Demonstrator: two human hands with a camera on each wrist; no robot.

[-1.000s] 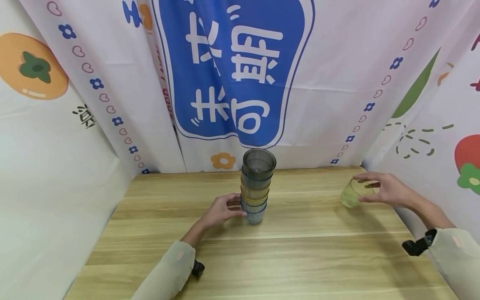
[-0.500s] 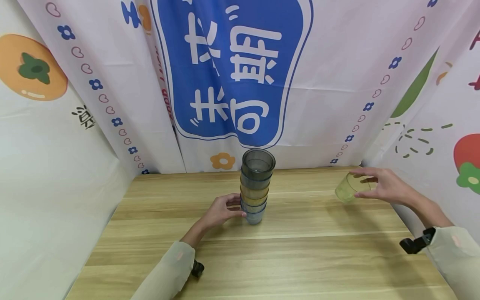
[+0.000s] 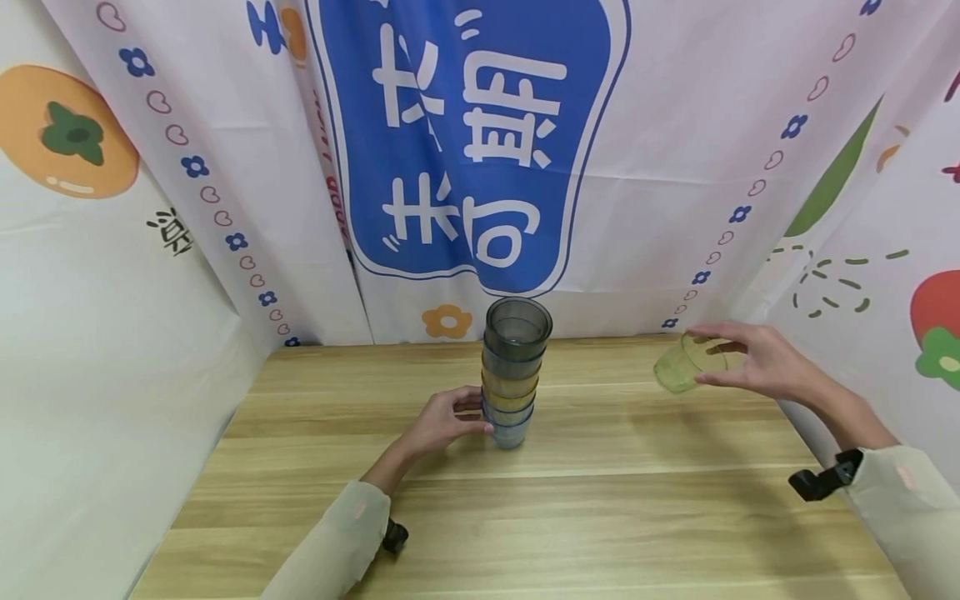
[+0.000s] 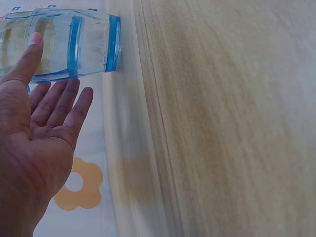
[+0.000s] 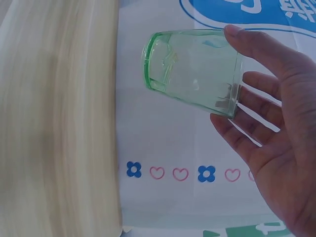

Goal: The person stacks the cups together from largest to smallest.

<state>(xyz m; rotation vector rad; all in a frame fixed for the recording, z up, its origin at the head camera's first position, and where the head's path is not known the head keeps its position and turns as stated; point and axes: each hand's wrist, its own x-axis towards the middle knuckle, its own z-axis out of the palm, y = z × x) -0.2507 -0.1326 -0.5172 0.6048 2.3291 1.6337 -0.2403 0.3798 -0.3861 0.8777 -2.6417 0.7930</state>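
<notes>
A tall stack of nested see-through cups [image 3: 510, 387] stands upright on the table, with a grey cup on top and amber and blue ones below. My left hand [image 3: 448, 423] holds the lower part of this stack from its left side; the thumb lies across a blue-rimmed cup [image 4: 94, 42] in the left wrist view. Off to the right, my right hand [image 3: 757, 362] grips a pale green cup [image 3: 681, 367] near its rim, between thumb and fingers. That cup, tilted, hangs above the table; its base shows in the right wrist view [image 5: 190, 69].
The wooden table [image 3: 480, 533] reaches back to a printed curtain [image 3: 660, 167]. More white cloth hangs along the left [image 3: 112, 333] and right sides. Each wrist wears a black camera mount, such as the right-hand camera [image 3: 825, 479].
My right hand has moved left and a little farther back, lifting the green cup up with it. My left hand and the stack have stayed where they were.
</notes>
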